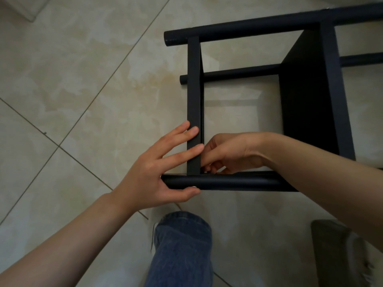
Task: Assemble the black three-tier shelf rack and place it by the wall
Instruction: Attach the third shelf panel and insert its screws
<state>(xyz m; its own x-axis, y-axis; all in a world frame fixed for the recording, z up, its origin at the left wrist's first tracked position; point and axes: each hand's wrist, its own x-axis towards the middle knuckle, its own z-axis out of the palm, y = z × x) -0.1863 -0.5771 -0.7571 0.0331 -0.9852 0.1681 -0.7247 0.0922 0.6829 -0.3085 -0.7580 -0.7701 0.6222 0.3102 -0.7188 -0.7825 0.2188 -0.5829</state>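
- Filling the bottom edge is a leg in blue jeans [182, 247] above the beige tiled floor [83, 83]. A blurred dark shape [331, 251] sits at the lower right, too unclear to name.
- The left hand [157, 168] is spread wide. Its thumb lies along the near side of the near tube [238, 183], and its straight fingers [186, 152] reach over the tube to press on the edge of the left board [193, 96].
- The right hand [228, 154] comes in from the right, just beside the left one. Its curled fingers are tucked into the corner where the left board meets the near tube. Whether they pinch anything there cannot be told.
- The black shelf rack [331, 90] lies on its side on the floor, right of centre, with its boards standing on edge.
- Further right is the second board [306, 104], its broad dark face turned toward the left board.
- A lower tube [238, 73] runs between the two boards close to the floor.
- The far tube [248, 27] crosses the top of both boards, its open end sticking out past the left board.
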